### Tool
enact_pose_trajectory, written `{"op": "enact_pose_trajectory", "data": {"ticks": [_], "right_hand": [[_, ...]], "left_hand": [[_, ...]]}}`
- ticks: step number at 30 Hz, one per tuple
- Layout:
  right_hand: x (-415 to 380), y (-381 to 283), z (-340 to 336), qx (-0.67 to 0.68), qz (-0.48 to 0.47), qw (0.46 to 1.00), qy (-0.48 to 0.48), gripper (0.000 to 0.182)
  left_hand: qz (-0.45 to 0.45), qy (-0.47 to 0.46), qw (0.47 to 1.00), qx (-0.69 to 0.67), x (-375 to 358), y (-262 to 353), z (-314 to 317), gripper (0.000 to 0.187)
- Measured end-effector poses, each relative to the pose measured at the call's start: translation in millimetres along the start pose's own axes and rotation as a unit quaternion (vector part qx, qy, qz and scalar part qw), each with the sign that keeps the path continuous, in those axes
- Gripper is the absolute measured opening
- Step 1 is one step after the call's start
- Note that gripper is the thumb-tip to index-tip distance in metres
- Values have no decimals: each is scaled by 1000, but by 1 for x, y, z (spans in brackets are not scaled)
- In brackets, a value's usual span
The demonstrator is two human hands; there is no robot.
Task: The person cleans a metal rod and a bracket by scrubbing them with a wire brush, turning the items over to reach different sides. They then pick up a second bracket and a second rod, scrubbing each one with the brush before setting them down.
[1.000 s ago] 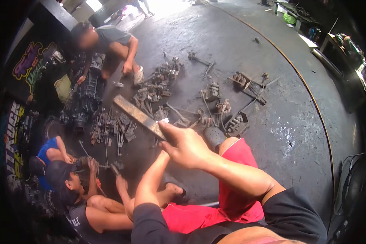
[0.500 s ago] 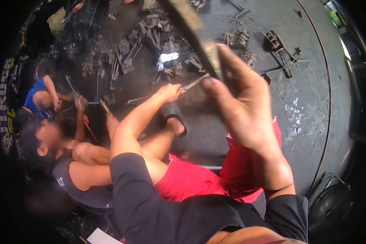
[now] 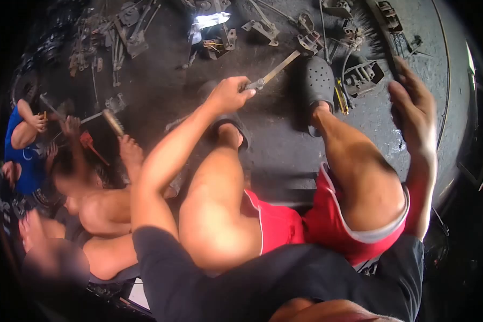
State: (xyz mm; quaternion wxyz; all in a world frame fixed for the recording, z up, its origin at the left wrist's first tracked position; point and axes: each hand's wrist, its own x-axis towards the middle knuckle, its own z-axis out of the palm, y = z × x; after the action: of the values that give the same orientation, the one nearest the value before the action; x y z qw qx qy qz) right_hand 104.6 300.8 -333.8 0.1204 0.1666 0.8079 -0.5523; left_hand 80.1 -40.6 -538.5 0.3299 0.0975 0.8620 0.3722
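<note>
My left hand (image 3: 229, 96) is closed around the near end of a flat metal bar (image 3: 280, 67) with a round joint by the fingers. The bar slants up and right over the floor, its far tip close to a metal part (image 3: 309, 42). At the right, my right hand (image 3: 415, 110) grips a long dark brush (image 3: 385, 37). Its bristles show as a blurred fringe facing left, and its lower end is hidden in the fingers. The brush is apart from the bar.
Several greasy metal parts (image 3: 129, 27) lie on the dark floor, with a white cloth (image 3: 211, 20) among them. A bracket (image 3: 363, 78) sits beside my grey clog (image 3: 320, 80). At the left, a co-worker holds a brush (image 3: 113, 123); a person in blue (image 3: 24, 150) sits beyond.
My right hand has moved right and away from the camera with the brush, off the bar. My left hand still holds the bar, slightly higher. The view has tilted, showing my legs and clogs.
</note>
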Motion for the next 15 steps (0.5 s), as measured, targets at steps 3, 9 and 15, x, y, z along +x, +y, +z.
{"op": "enact_pose_trajectory", "data": {"ticks": [3, 9, 15], "right_hand": [[55, 75, 28, -48, 97, 989, -105, 48], [93, 122, 87, -65, 152, 933, -318, 51], [75, 144, 109, -133, -70, 924, -352, 53]], "left_hand": [[-3, -15, 999, -42, 3, -2, 2, 31], [89, 102, 990, 35, 13, -15, -13, 23], [140, 170, 970, 105, 11, -28, 13, 18]]}}
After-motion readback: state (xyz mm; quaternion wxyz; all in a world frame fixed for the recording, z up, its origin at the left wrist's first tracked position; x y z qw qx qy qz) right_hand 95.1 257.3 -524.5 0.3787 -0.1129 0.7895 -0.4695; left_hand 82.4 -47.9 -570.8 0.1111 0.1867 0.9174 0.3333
